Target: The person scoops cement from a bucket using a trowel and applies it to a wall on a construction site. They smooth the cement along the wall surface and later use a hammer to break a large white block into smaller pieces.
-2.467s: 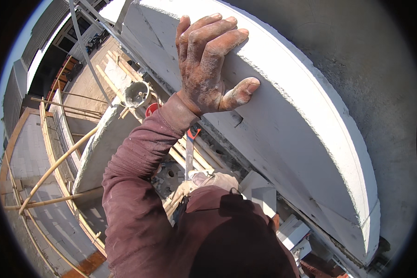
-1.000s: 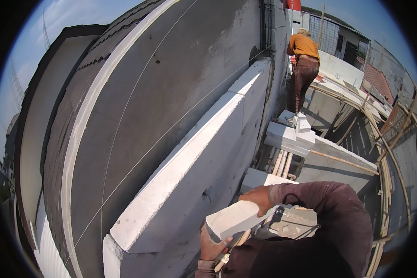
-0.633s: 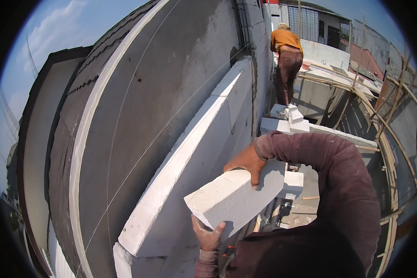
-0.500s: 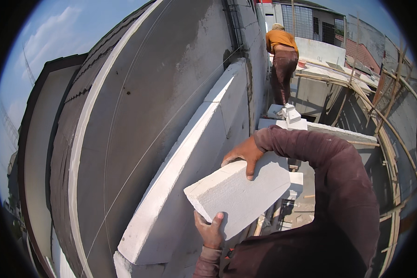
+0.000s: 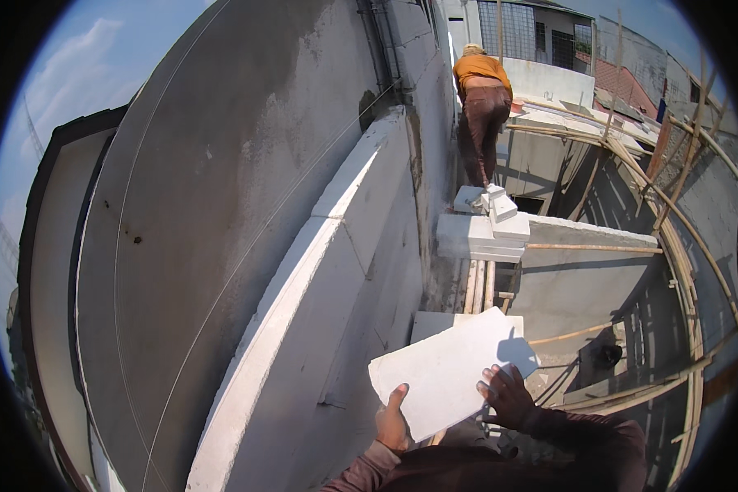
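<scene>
Between both hands I hold a white lightweight concrete block [image 5: 439, 373], tilted, its broad face toward me. My left hand [image 5: 392, 425] grips its lower left edge, thumb on the face. At the lower right corner, my right hand [image 5: 508, 398] lies with fingers against the face; its grip underneath is hidden. To the left rises a wall of the same white blocks [image 5: 303, 361], its top course sloping across the view. A thin string line [image 5: 258, 254] runs above that wall, in front of a grey plastered wall [image 5: 213, 156].
Ahead, white blocks are stacked [image 5: 480, 234] on the bamboo scaffold [image 5: 480, 283]. Beyond them a co-worker [image 5: 484, 107] in an orange top bends over. Bamboo poles [image 5: 685, 303] edge the right side, with a drop to a lower level there. Another block [image 5: 435, 324] lies behind mine.
The block has moved down and right, away from the wall top, and turned its face up. My right hand has shifted from its top edge to its lower right corner.
</scene>
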The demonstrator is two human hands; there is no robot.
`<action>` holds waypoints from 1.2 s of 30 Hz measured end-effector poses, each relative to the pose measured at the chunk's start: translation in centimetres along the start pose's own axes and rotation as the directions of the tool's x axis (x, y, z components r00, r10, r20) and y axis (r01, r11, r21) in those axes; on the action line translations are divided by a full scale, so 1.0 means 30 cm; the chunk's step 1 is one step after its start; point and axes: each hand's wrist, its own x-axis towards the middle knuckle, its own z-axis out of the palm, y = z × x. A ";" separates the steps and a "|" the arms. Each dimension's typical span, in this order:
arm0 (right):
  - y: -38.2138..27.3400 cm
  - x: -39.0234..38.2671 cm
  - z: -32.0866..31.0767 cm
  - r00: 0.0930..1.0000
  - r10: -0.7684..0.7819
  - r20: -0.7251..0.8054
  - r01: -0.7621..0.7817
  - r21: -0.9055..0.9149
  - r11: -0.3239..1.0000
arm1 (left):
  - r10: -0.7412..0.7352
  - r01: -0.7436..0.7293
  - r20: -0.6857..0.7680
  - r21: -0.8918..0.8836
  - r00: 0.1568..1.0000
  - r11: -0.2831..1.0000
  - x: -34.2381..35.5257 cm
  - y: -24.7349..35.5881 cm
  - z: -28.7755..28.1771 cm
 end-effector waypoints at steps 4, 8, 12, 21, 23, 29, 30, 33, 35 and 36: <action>0.078 0.032 0.095 0.999 -0.039 0.030 0.040 -0.012 0.999 | -0.189 0.190 -0.025 0.043 0.982 0.981 0.034 -0.008 0.015; 0.128 0.143 0.092 0.957 -0.159 0.242 0.149 0.059 0.987 | -0.316 0.319 0.039 -0.132 0.948 0.939 0.049 0.003 -0.010; 0.114 0.331 0.041 0.836 -0.453 0.309 0.415 0.184 0.891 | -0.344 0.345 0.052 -0.275 0.938 0.898 0.045 -0.082 -0.213; -0.063 0.642 -0.054 0.706 -0.533 0.467 0.354 0.418 0.836 | -0.413 0.296 -0.244 -0.401 0.878 0.867 -0.181 -0.151 -0.438; -0.089 0.684 -0.081 0.710 -0.563 0.423 0.388 0.432 0.814 | -0.203 0.180 -0.359 -0.097 0.911 0.979 -0.377 -0.023 -0.361; -0.259 0.918 -0.399 0.535 -0.720 0.443 0.555 0.458 0.694 | 0.586 -0.219 -0.283 0.737 0.759 0.640 -0.669 0.004 -0.341; -0.268 0.945 -0.452 0.530 -0.744 0.407 0.586 0.458 0.668 | 0.647 -0.247 -0.223 0.796 0.729 0.553 -0.697 0.049 -0.316; -0.350 1.031 -0.663 0.472 -0.785 0.402 0.632 0.466 0.619 | 0.774 -0.320 -0.100 0.872 0.625 0.371 -0.739 0.131 -0.261; -0.381 1.085 -0.779 0.425 -0.837 0.346 0.679 0.490 0.547 | 0.820 -0.328 -0.047 0.902 0.571 0.280 -0.753 0.160 -0.238; -0.402 1.099 -0.849 0.404 -0.856 0.321 0.696 0.499 0.516 | 0.840 -0.335 -0.011 0.914 0.543 0.228 -0.762 0.178 -0.220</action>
